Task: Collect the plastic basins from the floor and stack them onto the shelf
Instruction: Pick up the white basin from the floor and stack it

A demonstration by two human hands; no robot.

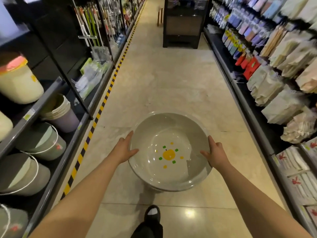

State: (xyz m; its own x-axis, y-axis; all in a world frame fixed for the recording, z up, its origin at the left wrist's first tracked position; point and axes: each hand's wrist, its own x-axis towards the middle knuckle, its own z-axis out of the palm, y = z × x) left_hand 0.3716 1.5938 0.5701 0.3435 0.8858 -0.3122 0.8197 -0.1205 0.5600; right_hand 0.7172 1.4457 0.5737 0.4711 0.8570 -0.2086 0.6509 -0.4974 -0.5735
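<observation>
A round grey plastic basin (151, 133) with a yellow and green print on its bottom is held level above the aisle floor in front of me. My left hand (124, 149) grips its left rim, thumb inside the bowl. Gripping the right rim the same way is my right hand (215, 154). A second rim seems to show under the basin's lower edge, so more than one basin may be nested. The black shelf (56, 162) on the left holds buckets and bins lying on their sides.
A yellow and black striped line (104, 100) runs along the foot of the left shelving. The right shelving (253, 114) is packed with bagged goods. A dark display stand (182, 23) blocks the aisle's far middle. My shoe (152, 214) is on the tiled floor below the basin.
</observation>
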